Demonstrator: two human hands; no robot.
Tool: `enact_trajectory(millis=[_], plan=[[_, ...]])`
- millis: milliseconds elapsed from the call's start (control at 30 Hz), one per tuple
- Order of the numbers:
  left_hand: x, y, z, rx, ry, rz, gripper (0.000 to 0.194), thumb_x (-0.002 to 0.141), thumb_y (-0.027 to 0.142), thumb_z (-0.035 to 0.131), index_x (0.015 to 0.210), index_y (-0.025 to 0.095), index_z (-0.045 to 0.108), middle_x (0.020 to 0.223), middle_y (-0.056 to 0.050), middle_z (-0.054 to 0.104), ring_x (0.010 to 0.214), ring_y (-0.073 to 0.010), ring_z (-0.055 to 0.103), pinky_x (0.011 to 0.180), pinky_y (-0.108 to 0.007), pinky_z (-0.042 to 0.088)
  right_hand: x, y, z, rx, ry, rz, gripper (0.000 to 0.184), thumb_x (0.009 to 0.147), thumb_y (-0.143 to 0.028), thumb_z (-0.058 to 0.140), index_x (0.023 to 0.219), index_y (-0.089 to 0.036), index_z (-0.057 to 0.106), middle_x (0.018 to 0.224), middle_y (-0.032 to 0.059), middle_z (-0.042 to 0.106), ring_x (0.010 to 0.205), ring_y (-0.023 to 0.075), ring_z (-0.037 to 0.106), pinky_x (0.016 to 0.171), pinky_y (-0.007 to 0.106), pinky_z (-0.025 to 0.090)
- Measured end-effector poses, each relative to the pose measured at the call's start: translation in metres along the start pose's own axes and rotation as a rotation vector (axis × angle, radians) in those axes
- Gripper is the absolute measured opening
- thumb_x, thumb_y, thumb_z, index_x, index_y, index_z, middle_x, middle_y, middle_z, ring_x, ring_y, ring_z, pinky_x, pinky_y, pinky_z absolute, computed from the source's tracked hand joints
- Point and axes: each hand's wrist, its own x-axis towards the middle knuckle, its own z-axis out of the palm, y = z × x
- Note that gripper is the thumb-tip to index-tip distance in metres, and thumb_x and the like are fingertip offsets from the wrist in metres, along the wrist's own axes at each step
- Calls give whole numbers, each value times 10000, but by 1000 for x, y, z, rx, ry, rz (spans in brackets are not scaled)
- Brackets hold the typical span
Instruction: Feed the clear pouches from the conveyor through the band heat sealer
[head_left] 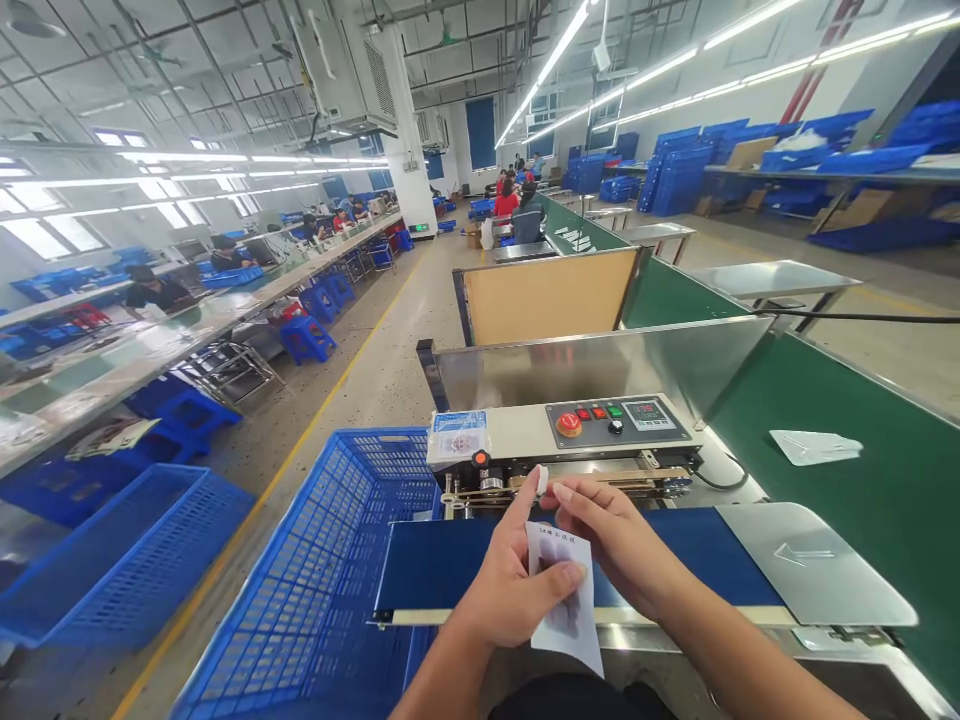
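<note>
My left hand (514,580) pinches a small clear plastic packet (566,605) with a white printed label, thumb on its face, index finger raised toward the machine. My right hand (611,535) grips the same packet at its top edge, fingers curled. Both hands hover over the dark blue belt (435,565) of a band sealing machine (562,430), just in front of its sealing slot. The control panel (615,420) with a red knob and coloured buttons lies right behind my hands.
A blue plastic crate (322,580) stands left of the sealer, another blue crate (112,560) farther left. A green conveyor (862,480) on the right carries one packet (814,446). A metal outfeed plate (817,565) lies right of the belt. People work at benches far left and ahead.
</note>
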Motion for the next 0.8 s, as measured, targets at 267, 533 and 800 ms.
enact_trajectory(millis=[267, 533, 800], plan=[[-5, 3, -5, 161, 8, -38, 1183, 868, 414, 843, 1746, 206, 76, 744, 47, 615, 612, -98, 504, 618, -221, 446, 3, -3, 4, 81, -39, 66, 446, 691, -552, 927, 709, -201, 652, 715, -4, 560, 631, 120, 386, 572, 266, 320], [-17, 18, -24, 361, -11, -178, 1102, 897, 294, 797, 1746, 221, 97, 829, 23, 671, 670, -109, 552, 651, -226, 480, 7, -4, -23, -52, -85, 108, 434, 738, -529, 887, 681, -184, 631, 629, -30, 481, 575, 90, 312, 553, 261, 216], [4, -2, -16, 244, 384, -105, 610, 847, 561, 819, 1251, 112, 737, 986, -124, 771, 842, -241, 715, 784, -370, 595, -2, 6, -23, -360, 80, -186, 455, 824, -664, 803, 859, -211, 776, 873, 52, 696, 791, 188, 594, 707, 304, 481]])
